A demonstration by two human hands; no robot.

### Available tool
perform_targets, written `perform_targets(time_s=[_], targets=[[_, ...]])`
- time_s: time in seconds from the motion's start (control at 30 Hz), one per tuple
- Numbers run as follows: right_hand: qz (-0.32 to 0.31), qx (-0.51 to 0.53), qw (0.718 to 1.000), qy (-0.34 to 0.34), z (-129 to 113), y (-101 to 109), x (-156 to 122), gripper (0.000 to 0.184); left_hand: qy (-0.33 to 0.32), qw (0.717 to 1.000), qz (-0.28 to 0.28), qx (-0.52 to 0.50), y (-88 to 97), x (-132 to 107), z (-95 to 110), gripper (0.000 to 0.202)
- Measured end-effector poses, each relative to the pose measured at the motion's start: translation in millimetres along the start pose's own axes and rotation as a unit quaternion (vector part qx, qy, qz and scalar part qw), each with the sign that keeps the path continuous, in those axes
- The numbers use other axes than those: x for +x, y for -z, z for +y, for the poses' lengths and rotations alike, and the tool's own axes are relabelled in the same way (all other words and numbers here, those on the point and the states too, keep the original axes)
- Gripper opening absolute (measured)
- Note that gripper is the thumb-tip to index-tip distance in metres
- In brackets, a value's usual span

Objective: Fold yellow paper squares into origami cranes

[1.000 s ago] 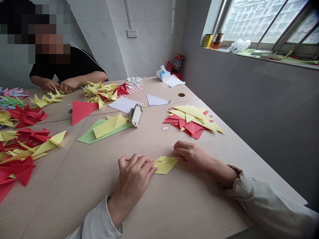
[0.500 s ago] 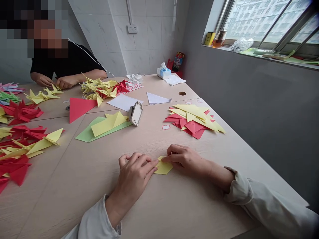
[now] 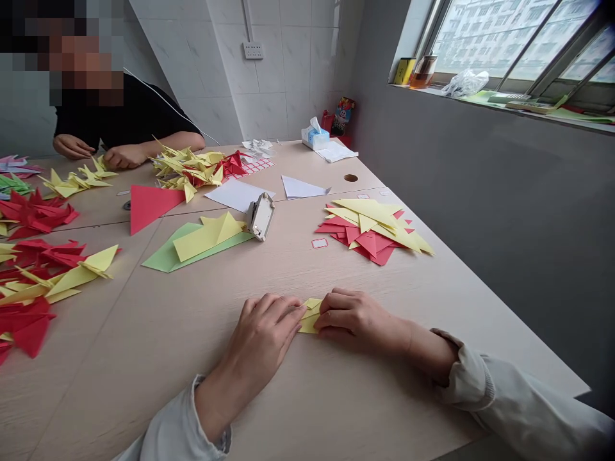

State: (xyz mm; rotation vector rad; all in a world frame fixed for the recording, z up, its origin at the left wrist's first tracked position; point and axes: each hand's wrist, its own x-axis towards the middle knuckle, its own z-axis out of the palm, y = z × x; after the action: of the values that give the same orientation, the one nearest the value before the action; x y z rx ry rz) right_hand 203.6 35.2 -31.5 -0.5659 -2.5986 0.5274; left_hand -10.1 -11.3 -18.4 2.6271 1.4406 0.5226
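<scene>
A small piece of folded yellow paper (image 3: 310,318) lies on the table between my two hands. My left hand (image 3: 269,330) presses its fingertips on the paper's left edge, fingers bent and close together. On the right side, my right hand (image 3: 358,319) has its curled fingers on the paper and covers that end. The fold lines run across the paper's middle, and its outer ends are hidden under my fingers. Beyond my right hand is a pile of folded yellow and red paper (image 3: 377,230).
A stapler-like white device (image 3: 262,216) stands by green folded paper (image 3: 163,256). Paper cranes lie in heaps (image 3: 189,168) at the back and left (image 3: 36,320). A tissue box (image 3: 315,137) is at the far edge. A co-worker (image 3: 129,121) sits across the table.
My right hand has shifted its fingers down toward the near edge of the yellow paper, covering more of its right side. The co-worker's hands have moved apart.
</scene>
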Motion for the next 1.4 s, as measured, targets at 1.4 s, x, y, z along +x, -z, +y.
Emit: perform_targets(time_s=[1.4], targets=[[0.027, 0.092, 0.969, -0.23, 26, 38, -12, 0.013, -0.036, 0.999, -0.016, 0.012, 9.5, -4, -2, 0.049]])
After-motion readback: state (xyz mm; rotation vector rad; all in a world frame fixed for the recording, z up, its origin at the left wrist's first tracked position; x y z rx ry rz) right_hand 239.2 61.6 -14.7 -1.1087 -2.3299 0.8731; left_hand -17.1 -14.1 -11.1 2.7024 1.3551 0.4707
